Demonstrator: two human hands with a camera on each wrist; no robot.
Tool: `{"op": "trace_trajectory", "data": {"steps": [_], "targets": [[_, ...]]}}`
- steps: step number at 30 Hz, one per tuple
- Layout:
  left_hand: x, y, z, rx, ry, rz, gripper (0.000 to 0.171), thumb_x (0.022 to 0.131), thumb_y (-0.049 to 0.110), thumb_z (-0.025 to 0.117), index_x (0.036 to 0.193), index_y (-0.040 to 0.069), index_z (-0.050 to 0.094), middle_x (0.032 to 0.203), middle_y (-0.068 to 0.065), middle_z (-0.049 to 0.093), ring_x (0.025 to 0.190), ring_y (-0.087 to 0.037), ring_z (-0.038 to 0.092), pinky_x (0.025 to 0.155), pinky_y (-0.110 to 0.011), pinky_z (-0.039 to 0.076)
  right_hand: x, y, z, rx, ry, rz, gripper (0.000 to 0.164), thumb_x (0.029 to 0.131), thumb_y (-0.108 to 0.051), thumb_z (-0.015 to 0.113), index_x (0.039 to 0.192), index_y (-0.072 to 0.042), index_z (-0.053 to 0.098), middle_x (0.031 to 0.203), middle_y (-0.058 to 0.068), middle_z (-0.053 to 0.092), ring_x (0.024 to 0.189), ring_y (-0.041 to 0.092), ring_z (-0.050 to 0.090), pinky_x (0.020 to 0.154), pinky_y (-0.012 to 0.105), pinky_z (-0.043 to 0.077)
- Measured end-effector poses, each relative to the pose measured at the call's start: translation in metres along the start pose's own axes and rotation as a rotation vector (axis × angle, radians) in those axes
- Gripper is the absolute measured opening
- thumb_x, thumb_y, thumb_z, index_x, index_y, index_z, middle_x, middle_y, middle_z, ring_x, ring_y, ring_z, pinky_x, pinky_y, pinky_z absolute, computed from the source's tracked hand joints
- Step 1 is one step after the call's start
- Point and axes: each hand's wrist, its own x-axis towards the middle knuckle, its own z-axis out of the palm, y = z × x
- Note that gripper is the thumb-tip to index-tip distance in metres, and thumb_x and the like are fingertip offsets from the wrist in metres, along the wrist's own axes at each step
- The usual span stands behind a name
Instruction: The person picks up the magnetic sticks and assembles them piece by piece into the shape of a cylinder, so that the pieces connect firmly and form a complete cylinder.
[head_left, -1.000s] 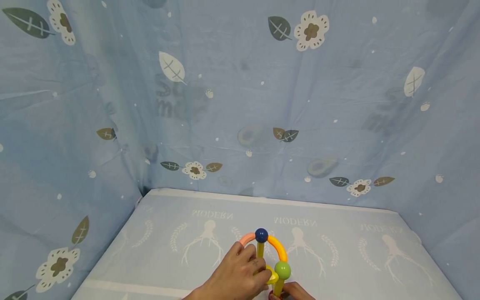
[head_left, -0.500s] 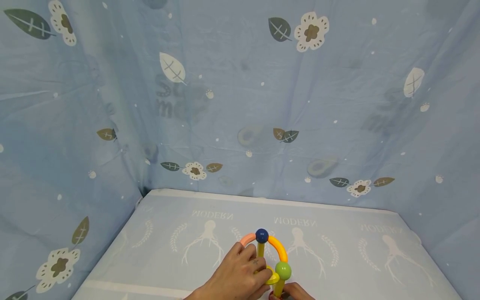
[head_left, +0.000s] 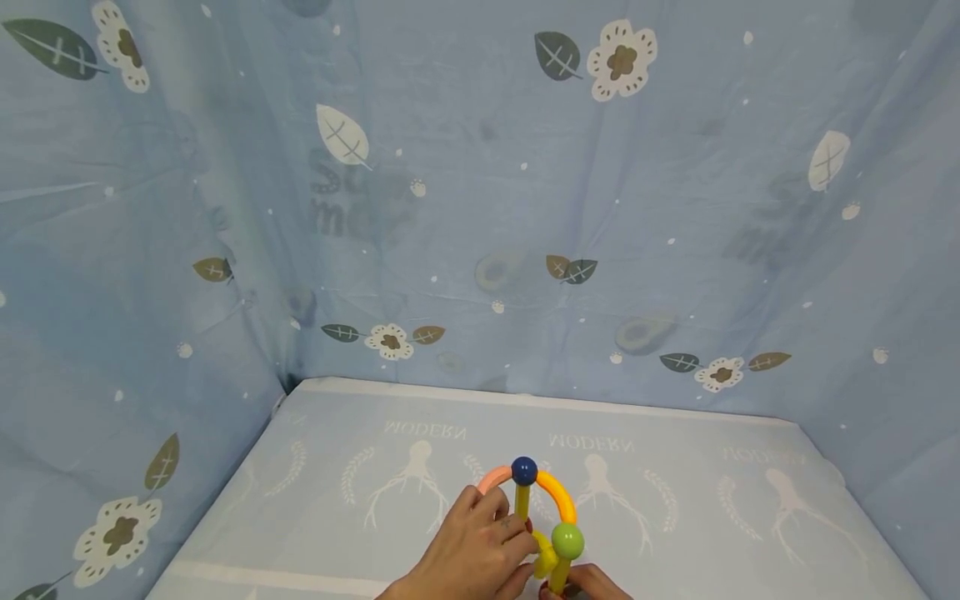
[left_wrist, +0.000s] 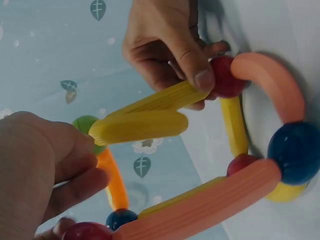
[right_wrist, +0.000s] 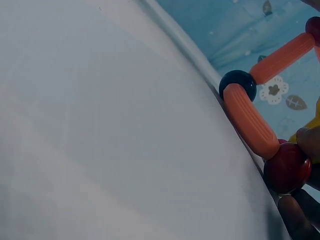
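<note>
A frame of toy building sticks and balls stands on the table, in both hands. My left hand pinches a short yellow stick near the green ball; its other end points free in the left wrist view. My right hand grips the lower end of the upright yellow stick, against a red ball. Its fingers also lie around a red ball in the right wrist view. An orange curved stick joins the green ball to a dark blue ball. My left hand hides part of the frame.
A pink curved stick and a blue ball form the base. A long pink stick runs along the near side. Behind the pale printed table hangs a blue patterned cloth.
The short yellow stick has tilted at the green ball, and my left fingers have shifted slightly with it. A red ball beside the middle yellow stick now shows. My right hand stays put.
</note>
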Motion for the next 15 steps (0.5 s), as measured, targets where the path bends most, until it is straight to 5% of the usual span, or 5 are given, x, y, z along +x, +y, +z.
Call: {"op": "trace_trajectory", "data": {"steps": [5, 10, 15], "targets": [[-0.004, 0.003, 0.002, -0.003, -0.043, -0.09, 0.028, 0.074, 0.046, 0.08, 0.091, 0.028, 0.068, 0.099, 0.009, 0.059, 0.098, -0.015, 0.047, 0.072, -0.03, 0.035, 0.0, -0.005, 0.0, 0.012, 0.024, 0.042, 0.012, 0.085, -0.041, 0.075, 0.093, -0.037, 0.068, 0.083, -0.022, 0.06, 0.072, -0.003, 0.06, 0.067, 0.019, 0.052], [-0.005, 0.009, 0.011, 0.007, -0.075, -0.121, 0.033, 0.07, 0.054, 0.081, 0.083, 0.026, 0.069, 0.121, 0.004, 0.057, 0.125, -0.027, 0.042, 0.082, -0.039, 0.039, -0.001, -0.001, -0.001, -0.015, 0.017, 0.006, 0.013, 0.087, -0.043, 0.072, 0.097, -0.034, 0.069, 0.085, -0.021, 0.059, 0.071, -0.002, 0.059, 0.066, 0.02, 0.052], [-0.003, 0.012, 0.021, 0.025, 0.0, -0.11, 0.032, 0.065, 0.057, 0.083, 0.072, 0.029, 0.068, 0.111, 0.008, 0.06, 0.124, -0.028, 0.044, 0.085, -0.046, 0.038, 0.0, 0.011, -0.001, 0.037, 0.008, -0.224, 0.014, 0.09, -0.032, 0.073, 0.103, -0.034, 0.07, 0.093, -0.019, 0.061, 0.075, 0.0, 0.061, 0.063, 0.019, 0.052]]}}
